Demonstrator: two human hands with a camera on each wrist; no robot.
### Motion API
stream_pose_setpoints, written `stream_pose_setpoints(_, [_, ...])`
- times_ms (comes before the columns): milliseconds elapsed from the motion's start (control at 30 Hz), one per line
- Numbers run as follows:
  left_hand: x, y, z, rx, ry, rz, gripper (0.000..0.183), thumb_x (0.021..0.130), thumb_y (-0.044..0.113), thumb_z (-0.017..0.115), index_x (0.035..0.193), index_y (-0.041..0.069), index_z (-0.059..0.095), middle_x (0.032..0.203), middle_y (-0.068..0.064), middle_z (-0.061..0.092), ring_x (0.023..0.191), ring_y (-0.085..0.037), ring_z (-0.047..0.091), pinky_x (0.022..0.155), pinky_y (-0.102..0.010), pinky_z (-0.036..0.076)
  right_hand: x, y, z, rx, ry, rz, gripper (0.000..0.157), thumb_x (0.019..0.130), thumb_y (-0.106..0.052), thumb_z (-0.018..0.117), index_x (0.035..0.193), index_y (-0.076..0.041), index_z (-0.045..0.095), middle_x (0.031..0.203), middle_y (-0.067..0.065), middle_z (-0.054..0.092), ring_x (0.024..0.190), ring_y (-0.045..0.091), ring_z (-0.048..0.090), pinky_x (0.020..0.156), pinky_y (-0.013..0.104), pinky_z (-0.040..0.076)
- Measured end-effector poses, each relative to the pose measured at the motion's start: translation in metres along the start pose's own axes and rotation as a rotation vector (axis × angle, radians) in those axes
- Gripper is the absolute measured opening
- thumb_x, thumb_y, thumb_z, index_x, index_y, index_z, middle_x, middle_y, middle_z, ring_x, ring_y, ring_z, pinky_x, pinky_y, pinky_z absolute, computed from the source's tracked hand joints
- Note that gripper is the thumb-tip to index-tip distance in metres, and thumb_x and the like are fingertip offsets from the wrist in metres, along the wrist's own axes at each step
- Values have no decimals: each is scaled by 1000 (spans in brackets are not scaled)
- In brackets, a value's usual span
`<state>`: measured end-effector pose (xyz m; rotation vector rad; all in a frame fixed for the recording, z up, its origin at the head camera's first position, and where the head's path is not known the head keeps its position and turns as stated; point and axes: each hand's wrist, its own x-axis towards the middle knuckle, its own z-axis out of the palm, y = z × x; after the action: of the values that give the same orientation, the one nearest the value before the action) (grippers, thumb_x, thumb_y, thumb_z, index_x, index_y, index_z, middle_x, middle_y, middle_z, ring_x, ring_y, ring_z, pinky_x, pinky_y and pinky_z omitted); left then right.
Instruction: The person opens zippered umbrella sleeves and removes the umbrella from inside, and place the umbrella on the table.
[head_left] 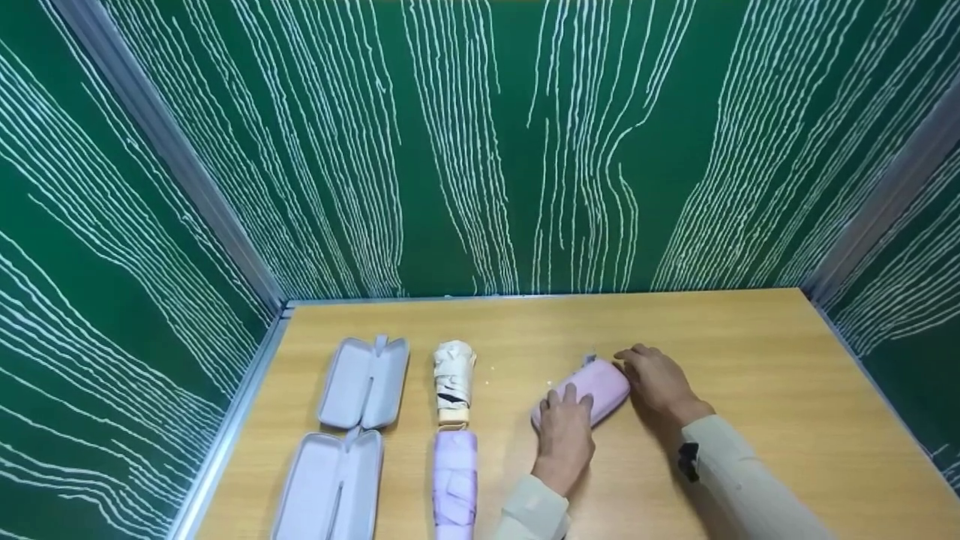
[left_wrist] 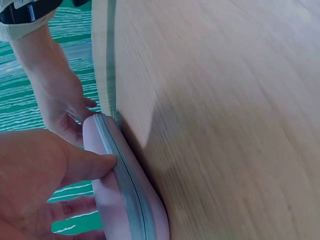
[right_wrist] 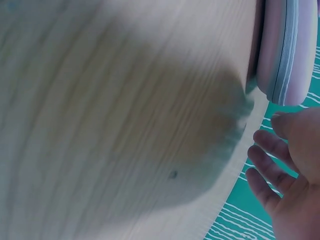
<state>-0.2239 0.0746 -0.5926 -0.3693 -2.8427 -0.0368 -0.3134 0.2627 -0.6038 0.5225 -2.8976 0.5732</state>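
A pink zippered hard case [head_left: 606, 384] lies closed and slanted on the table, right of the middle. My left hand [head_left: 564, 435] holds its near left part, fingers over the top. In the left wrist view the thumb [left_wrist: 95, 164] presses against the grey zip [left_wrist: 131, 192] along the side. At the case's far right end is my right hand [head_left: 660, 382], fingers spread and loosely bent. The right wrist view shows its fingertips just off the rounded end, with nothing held. A small grey tab [head_left: 589, 360] sticks out at the case's far edge.
Two pale grey cases lie open at the left, one farther back [head_left: 349, 386] and one nearer [head_left: 311, 480]. Between them and my hands are a cream folded umbrella [head_left: 454, 367] and a purple one [head_left: 454, 480]. Green, white-lined panels [head_left: 517, 150] stand around the wooden table [head_left: 750, 352].
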Motion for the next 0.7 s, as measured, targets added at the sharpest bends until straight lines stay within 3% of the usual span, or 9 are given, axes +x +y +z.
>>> stream_pose_setpoints(200, [-1,0,0,-46,4,9,41,58,21,82,96,29,68,99,4,54,86,-22,51,64,-33,42,1,5,-1,32,18,-65,21,88,-3,59,106,-6,68,96,7,62,89,26,59,78,46,49])
stream_pose_setpoints(433, [-2,-1,-1,-35,-2,41,40,56,22,83,93,28,68,98,4,55,86,-21,52,69,-33,41,2,11,4,50,19,-133,18,87,-2,59,101,-8,70,93,3,63,88,23,60,78,43,50])
stream_pose_setpoints(700, [-2,-3,-4,-47,-37,73,42,56,23,84,94,30,67,98,7,54,88,-19,51,74,-31,41,2,13,5,93,-57,-196,25,86,5,56,100,-10,70,94,-1,61,90,18,58,80,39,50])
